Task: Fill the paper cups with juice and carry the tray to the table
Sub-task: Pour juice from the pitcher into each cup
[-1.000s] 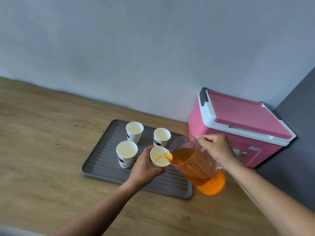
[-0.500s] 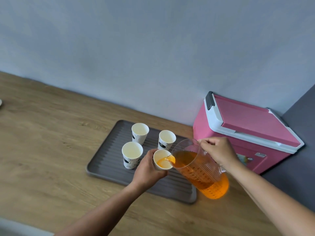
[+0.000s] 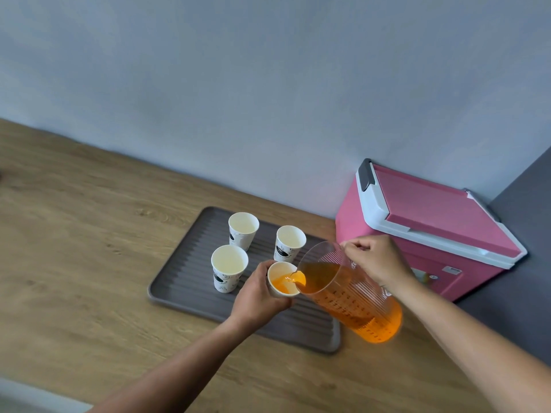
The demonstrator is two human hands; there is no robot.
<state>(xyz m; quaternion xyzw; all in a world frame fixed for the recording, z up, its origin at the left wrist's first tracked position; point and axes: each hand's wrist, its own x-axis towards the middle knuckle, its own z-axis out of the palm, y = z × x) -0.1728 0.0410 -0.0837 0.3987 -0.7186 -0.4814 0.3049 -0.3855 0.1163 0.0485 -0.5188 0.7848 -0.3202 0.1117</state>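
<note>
Juice (image 3: 282, 286) streams from a clear plastic jug (image 3: 351, 296) into a paper cup (image 3: 278, 274) held over the near right part of a grey ribbed tray (image 3: 185, 281), which lies on the wooden worktop (image 3: 74, 248) close to its back edge. The left hand (image 3: 256, 293) has its fingers wrapped round the cup's wall; whether the cup is lifted or resting on the tray cannot be told. The right hand (image 3: 375, 260) is clenched round the jug's handle, tipping the jug so that its lip sits just over the cup's rim.

Over the last second the orange pool in the cup has visibly grown, from a thin trickle on a pale bottom to a layer that covers the base and climbs the wall. Both hands have kept their grips and the jug its tilt. On that evidence the first of four fills is well under way.

The back-left cup (image 3: 243, 231), back-right cup (image 3: 289, 242) and front-left cup (image 3: 229, 268) stand upright on the tray, pale inside and apparently dry. A pink cooler box (image 3: 429, 234), lid closed, stands at the worktop's back right corner, just beyond the jug. The jug looks stocked enough for the rest. Carrying the tray to the table has not yet begun.
</note>
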